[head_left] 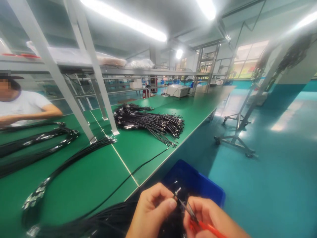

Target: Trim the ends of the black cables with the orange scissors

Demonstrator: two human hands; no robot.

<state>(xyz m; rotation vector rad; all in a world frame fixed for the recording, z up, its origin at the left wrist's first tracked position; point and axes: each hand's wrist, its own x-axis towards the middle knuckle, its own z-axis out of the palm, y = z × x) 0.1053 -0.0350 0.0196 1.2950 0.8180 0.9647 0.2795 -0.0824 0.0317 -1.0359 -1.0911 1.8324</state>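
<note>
At the bottom centre my left hand (155, 210) pinches the end of a black cable, whose pale tip (177, 191) sticks up past the fingers. Just right of it, my right hand (208, 215) is wrapped round red-handled scissors (194, 219). The scissor blades point up and left, close to the held cable end. A thick bundle of black cables (106, 218) lies under and left of my left hand. One single black cable (146, 162) curves over the green table (104, 175) toward its front edge.
A blue bin (209, 188) stands below the table edge. A large pile of black cables (151, 122) and more bundles (81, 155) lie on the table between white posts (100, 72). A person (24, 105) works at the far left. A wheeled rack (235, 138) stands at right.
</note>
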